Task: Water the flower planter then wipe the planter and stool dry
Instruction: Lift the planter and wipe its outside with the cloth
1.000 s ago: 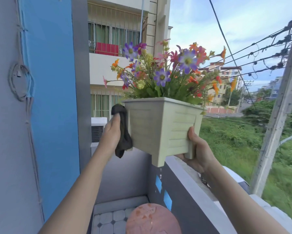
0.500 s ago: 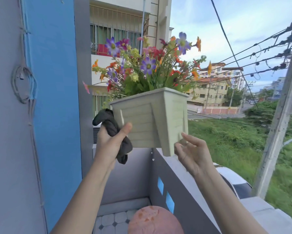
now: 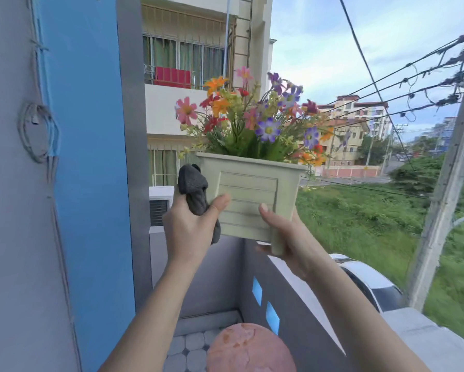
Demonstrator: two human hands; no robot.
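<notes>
Planter [image 3: 248,202] is at frame centre, held up in the air above the corner of the balcony wall [image 3: 303,296], resting on nothing we can see. Right hand [image 3: 287,232] grasps its lower right corner, thumb on the front face, fingers wrapped behind and under. Left hand [image 3: 190,226], just left of centre, clutches a cloth [image 3: 194,191] against the planter's left side, its thumb pressing the front face.

Risks, as we judge them:
- The plastic may be slick after watering, and only the right hand has a real grip. The planter could slip down onto the stool [image 3: 249,347] at bottom centre.
- It could also tip past the wall toward the white car [image 3: 367,280] at lower right.
- Tilting it while wiping could spill water.
- The cloth could drop over the edge.

Materials:
- Planter: pale green moulded plastic, boxy and tapering downward, with a slatted panel on the face, a thick rim and stubby corner feet.
- Flowers [image 3: 255,122]: packed above the rim, pink, orange and purple on stiff stems. They look artificial to us.
- Cloth: dark grey, soft, bunched, knit-looking.
- Stool: round pinkish seat, mottled, legs out of view. We can't tell if it is wet.
- Tiled floor [image 3: 188,350]: beside the stool, pale octagonal tiles.
- Blue wall [image 3: 83,157]: flat painted surface filling the left of the frame.
</notes>
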